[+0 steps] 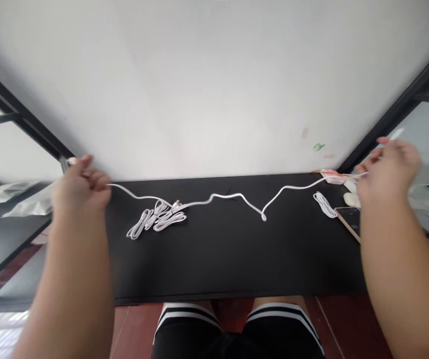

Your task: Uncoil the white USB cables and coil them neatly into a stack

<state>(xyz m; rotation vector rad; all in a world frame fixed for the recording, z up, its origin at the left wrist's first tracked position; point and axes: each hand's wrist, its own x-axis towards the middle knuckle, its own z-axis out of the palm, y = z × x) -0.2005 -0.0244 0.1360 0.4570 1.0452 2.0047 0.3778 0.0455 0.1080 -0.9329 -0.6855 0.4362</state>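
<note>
A long white cable (237, 197) stretches in kinked waves across the black desk (218, 259), its ends held up at both sides. My left hand (82, 187) is closed on the left end at the desk's far left corner. My right hand (388, 167) is closed on the right end, raised near the far right corner. A pile of several coiled white cables (156, 219) lies on the desk under the left part of the stretched cable. One more coiled white cable (324, 203) lies near my right hand.
A phone (349, 219) lies at the desk's right edge beside small white items (351, 192) and a pink-white packet (332, 177). A white wall rises right behind the desk. Black frames and glass panels flank both sides. Plastic bags (23, 199) lie on the left table.
</note>
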